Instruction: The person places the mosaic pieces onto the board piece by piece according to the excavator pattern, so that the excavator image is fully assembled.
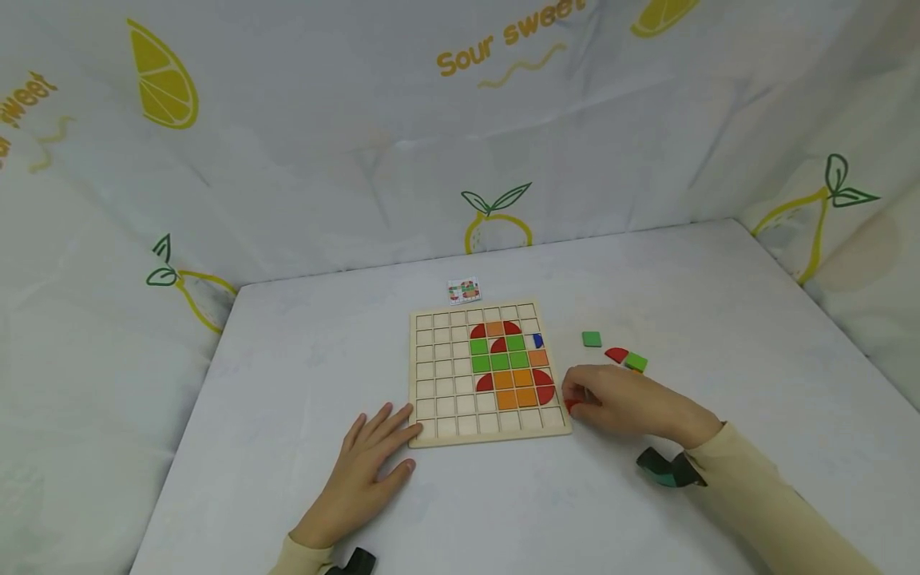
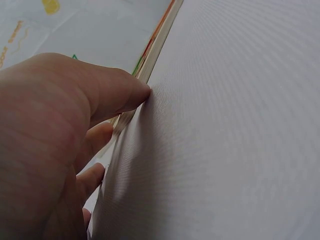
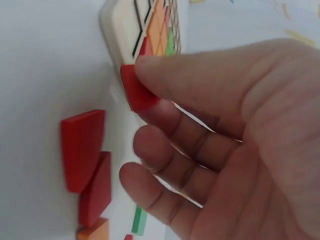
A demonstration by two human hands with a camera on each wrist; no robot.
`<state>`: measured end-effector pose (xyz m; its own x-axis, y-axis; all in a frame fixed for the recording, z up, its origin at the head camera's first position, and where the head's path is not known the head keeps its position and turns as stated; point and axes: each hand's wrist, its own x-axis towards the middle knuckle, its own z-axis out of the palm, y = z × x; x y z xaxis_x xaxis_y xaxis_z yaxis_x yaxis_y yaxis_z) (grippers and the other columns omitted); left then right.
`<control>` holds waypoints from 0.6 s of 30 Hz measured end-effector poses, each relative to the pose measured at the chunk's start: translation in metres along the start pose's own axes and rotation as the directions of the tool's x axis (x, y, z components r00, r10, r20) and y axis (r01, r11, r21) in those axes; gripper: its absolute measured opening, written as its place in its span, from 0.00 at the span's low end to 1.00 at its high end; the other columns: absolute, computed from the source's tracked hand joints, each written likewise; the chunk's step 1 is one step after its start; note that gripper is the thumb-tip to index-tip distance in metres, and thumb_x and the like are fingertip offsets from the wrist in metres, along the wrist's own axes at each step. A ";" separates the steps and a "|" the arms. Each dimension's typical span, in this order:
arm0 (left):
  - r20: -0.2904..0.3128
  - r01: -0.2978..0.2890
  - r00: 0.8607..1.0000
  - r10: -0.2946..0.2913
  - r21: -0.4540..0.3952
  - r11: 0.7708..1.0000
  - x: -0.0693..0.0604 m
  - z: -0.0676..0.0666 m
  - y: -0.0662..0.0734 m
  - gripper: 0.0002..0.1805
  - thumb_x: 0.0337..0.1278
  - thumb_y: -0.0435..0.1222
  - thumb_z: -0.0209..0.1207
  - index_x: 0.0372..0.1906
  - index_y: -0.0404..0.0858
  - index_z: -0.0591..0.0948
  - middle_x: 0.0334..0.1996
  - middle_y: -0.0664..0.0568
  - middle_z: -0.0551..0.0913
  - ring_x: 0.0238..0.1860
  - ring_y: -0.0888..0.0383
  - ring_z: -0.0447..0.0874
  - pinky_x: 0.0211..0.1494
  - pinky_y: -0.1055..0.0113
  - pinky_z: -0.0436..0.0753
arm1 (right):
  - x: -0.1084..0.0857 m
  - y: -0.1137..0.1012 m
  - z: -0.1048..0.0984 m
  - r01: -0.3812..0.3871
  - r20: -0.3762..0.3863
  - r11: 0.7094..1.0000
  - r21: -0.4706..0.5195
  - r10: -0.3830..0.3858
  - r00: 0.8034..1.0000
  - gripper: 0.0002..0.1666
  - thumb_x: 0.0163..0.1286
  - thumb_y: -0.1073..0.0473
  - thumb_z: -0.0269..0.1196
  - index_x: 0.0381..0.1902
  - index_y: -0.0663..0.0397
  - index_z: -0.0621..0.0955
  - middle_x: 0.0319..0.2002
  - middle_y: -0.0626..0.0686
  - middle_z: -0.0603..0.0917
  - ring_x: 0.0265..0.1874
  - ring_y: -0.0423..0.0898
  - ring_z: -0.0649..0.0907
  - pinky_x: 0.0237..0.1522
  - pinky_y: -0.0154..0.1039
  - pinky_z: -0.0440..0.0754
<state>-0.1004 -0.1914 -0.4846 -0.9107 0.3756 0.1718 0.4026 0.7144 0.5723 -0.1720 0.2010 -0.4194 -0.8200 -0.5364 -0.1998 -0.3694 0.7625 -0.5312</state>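
A wooden grid board (image 1: pixel 446 407) lies flat on the table. Red quarter-circles, green squares and orange squares fill part of its right half, and a small blue piece (image 1: pixel 537 341) sits near its right edge. My right hand (image 1: pixel 625 399) is just right of the board, pinching a red tile (image 3: pixel 135 92) between thumb and index finger; the fingers hide part of it. At the board's lower left corner, my left hand (image 1: pixel 359 479) rests with fingers spread and fairly straight, fingertips touching the edge. The left wrist view shows its thumb (image 2: pixel 120 90) beside the board's side.
Right of the board lie a green square tile (image 1: pixel 592 339), a red tile (image 1: pixel 616 354) and another green tile (image 1: pixel 636 362). The right wrist view adds red tiles (image 3: pixel 82 150) and an orange tile (image 3: pixel 94 231). A small printed card (image 1: pixel 463 291) lies behind the board.
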 end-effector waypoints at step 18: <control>0.025 0.015 1.000 -0.014 -0.006 1.000 0.000 -0.001 -0.001 0.27 0.62 0.38 0.66 0.67 0.50 0.79 0.76 0.57 0.68 0.80 0.45 0.56 0.79 0.41 0.44 | 0.047 -0.046 0.009 0.197 -0.020 0.980 -0.010 -0.197 0.980 0.12 0.72 0.58 0.64 0.52 0.48 0.87 0.36 0.40 0.78 0.38 0.39 0.74 0.38 0.30 0.77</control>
<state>-0.1005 -0.1925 -0.4842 -0.9138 0.3800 0.1433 0.3887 0.7161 0.5797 -0.1893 0.1372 -0.4120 -0.7396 -0.6689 -0.0746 -0.5279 0.6452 -0.5523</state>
